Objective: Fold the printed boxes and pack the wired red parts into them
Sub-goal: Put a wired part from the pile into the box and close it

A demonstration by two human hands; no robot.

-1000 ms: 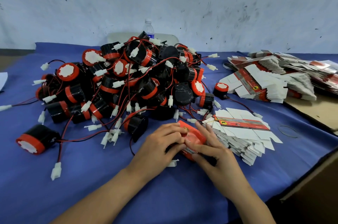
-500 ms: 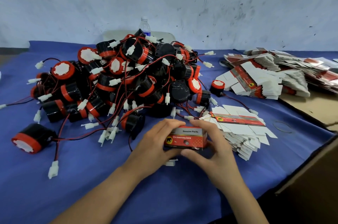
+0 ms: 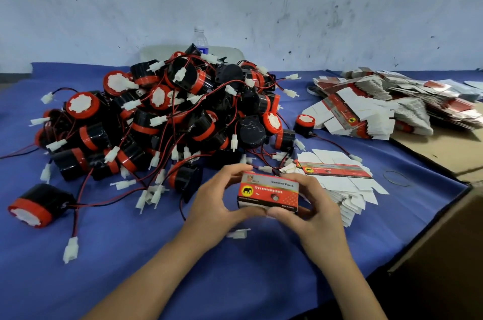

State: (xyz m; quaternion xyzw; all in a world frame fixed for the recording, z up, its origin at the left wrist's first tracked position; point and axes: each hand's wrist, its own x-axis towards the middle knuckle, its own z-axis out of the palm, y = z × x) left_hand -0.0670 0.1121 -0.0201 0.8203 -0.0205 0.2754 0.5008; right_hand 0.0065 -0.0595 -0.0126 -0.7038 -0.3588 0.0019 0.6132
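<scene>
L grip point(image 3: 217, 198) & R grip point(image 3: 312, 206) curled round box point(image 3: 269, 193).

Printed box point(image 3: 269, 193): I see only its front face, and I cannot tell what is inside.
Box lettering: the bottom line is too blurred for me to read.
Hands: the left hand point(image 3: 217, 196) and right hand point(image 3: 313, 207) cover the box's two ends, and both forearms are cut by the bottom edge.
Water bottle point(image 3: 200, 41): only the cap, neck and some label clear the pile of wired horns point(image 3: 167, 121).
Pale shape point(image 3: 156, 51) behind the pile: just its top edge shows, and I cannot name it.
Far stack of flat boxes point(image 3: 392, 108): it runs off the right edge, and its print is too small to read.
Cardboard carton point(image 3: 444, 254): cut by the right and bottom edges.
</scene>
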